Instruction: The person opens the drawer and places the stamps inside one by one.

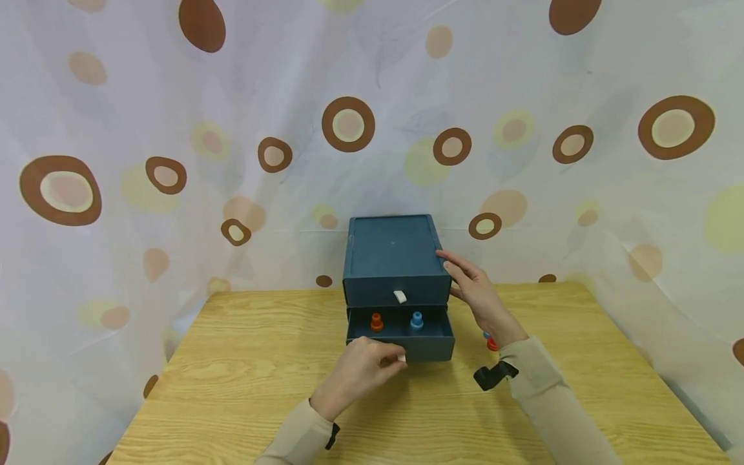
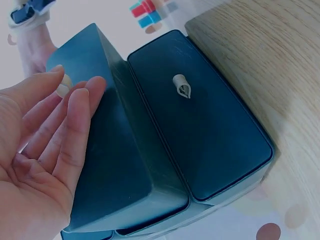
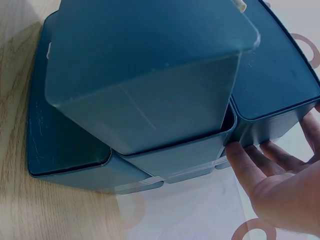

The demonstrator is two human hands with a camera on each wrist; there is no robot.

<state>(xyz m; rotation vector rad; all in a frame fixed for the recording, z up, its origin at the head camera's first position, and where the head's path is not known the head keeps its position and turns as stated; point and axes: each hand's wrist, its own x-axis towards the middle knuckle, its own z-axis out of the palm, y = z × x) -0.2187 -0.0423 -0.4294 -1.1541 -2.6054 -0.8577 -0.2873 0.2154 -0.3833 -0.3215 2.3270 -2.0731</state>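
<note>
A dark blue drawer cabinet (image 1: 392,248) stands on the table against the patterned cloth. One lower drawer (image 1: 431,349) is pulled out; inside it stand an orange cone-shaped piece (image 1: 376,322) and a light blue one (image 1: 416,321). My left hand (image 1: 361,369) pinches that drawer's white pull tab (image 2: 63,87) between thumb and fingers. On the cabinet's right side lies my right hand (image 1: 481,298), its fingers (image 3: 246,161) extended along the side wall and upper edge. The closed top drawer carries another white tab (image 1: 400,296).
Red and blue pieces (image 1: 493,344) lie on the wooden table (image 1: 250,374), partly hidden behind the right wrist. In the left wrist view, a closed drawer with its own tab (image 2: 182,86) sits by the tabletop. Spotted cloth (image 1: 349,58) hangs behind and at both sides.
</note>
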